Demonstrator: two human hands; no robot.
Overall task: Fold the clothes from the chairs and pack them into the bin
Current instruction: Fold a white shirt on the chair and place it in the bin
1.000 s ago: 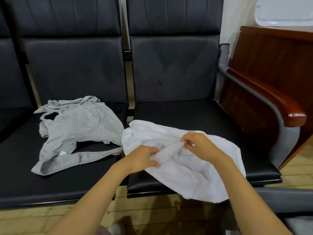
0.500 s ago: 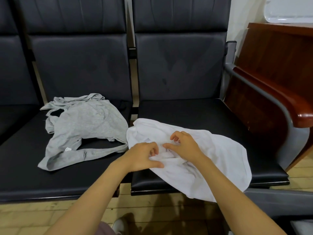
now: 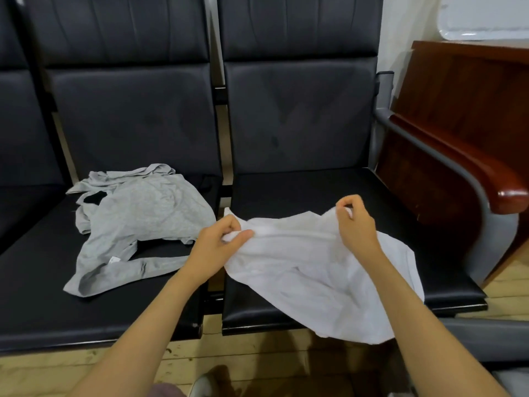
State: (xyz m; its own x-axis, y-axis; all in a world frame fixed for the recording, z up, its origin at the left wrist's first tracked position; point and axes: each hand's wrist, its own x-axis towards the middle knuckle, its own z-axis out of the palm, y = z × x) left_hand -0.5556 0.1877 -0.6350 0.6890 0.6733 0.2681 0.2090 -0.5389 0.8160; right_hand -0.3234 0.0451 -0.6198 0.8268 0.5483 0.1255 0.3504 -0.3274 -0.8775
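- grey garment: same spot as before, crumpled on the left chair seat, reaching its right edge; untouched, unfolded.
- left hand: half a second ago tucked close to the other hand, now drawn out left over the gap between the seats, thumb and fingers pinching the white garment's edge.
- white garment: that edge now pulled taut and raised between both hands; the rest lies on the right chair seat and spills over its front edge.
- right hand: shifted right and up, fingers curled, pinching the same edge.
- Likely straightening the cloth before a first fold; bin not in view.
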